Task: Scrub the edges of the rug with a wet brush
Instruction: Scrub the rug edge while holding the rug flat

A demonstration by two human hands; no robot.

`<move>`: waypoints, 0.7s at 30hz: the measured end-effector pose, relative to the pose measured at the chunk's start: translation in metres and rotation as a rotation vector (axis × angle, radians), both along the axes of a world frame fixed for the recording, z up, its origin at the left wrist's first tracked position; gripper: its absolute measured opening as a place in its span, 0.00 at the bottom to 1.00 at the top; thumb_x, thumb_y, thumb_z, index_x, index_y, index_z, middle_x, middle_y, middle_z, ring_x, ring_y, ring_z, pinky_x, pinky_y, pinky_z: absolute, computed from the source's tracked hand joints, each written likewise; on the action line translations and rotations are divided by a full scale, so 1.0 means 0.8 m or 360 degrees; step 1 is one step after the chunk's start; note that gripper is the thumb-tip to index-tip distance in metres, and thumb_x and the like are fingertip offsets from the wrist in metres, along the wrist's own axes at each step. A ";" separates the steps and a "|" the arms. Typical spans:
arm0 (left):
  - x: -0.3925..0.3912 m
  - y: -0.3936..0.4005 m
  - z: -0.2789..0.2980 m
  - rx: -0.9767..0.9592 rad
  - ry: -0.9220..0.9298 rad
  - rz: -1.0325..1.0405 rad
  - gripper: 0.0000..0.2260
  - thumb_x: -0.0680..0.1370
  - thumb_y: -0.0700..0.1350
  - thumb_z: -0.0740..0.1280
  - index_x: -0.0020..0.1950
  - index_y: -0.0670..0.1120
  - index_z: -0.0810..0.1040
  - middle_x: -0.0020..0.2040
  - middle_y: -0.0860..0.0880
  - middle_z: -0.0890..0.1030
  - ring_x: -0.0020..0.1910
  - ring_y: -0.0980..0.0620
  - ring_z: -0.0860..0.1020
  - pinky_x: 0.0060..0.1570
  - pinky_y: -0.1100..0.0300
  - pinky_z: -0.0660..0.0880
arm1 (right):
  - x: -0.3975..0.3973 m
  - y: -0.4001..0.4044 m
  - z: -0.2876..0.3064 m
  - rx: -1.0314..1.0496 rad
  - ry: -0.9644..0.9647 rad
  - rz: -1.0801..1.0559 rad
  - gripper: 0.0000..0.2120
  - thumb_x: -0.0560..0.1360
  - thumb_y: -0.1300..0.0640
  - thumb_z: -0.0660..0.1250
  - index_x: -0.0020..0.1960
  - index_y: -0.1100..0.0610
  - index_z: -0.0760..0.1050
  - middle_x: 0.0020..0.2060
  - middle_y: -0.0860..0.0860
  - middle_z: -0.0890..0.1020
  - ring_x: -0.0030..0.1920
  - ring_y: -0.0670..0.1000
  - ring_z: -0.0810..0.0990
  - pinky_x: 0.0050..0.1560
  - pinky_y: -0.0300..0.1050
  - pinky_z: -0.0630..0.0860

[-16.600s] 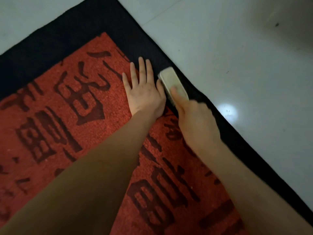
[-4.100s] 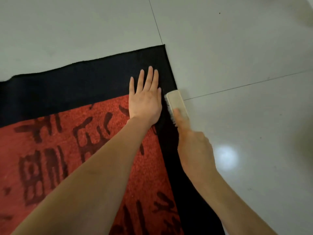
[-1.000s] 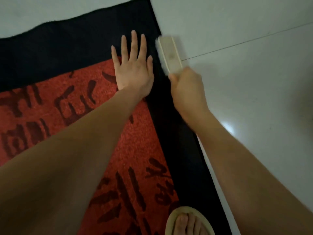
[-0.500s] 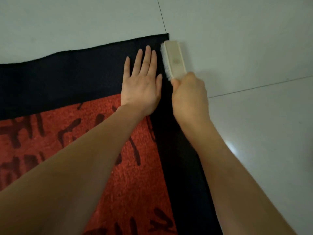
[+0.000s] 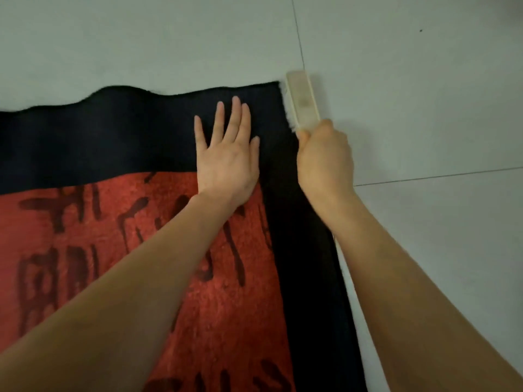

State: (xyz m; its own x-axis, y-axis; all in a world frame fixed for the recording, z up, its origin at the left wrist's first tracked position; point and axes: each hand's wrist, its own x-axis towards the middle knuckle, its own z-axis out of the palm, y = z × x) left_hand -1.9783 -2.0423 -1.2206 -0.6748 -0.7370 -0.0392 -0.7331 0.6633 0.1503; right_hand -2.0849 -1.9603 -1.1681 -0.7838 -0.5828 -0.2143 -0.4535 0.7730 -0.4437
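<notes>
tiled floor [image 5: 424, 250]; left hand [image 5: 227, 162] flat on rug [image 5: 113, 142], right hand [image 5: 325, 159] gripping brush [image 5: 302, 101].

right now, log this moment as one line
left hand flat on rug border | right hand grips brush | brush at rug's far right corner, bristles on edge

Pale grey tiled floor [image 5: 424, 250] w/ thin dark grout lines; flat red rug w/ wide black border [image 5: 113, 142] lies directly on it, far-right corner near a grout line.
</notes>
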 end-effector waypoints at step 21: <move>0.007 -0.029 0.001 0.0058 0.0090 0.0011 0.24 0.85 0.45 0.46 0.80 0.40 0.47 0.81 0.43 0.47 0.80 0.49 0.45 0.77 0.56 0.41 | 0.051 -0.024 0.003 0.0012 -0.0034 0.0114 0.15 0.81 0.53 0.59 0.59 0.64 0.72 0.54 0.62 0.79 0.55 0.63 0.78 0.46 0.51 0.72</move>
State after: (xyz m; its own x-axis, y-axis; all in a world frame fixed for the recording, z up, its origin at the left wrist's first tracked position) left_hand -1.9727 -2.0657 -1.2198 -0.6717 -0.7403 -0.0281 -0.7272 0.6516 0.2157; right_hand -2.0442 -1.9794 -1.1655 -0.7353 -0.6358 -0.2349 -0.4984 0.7420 -0.4483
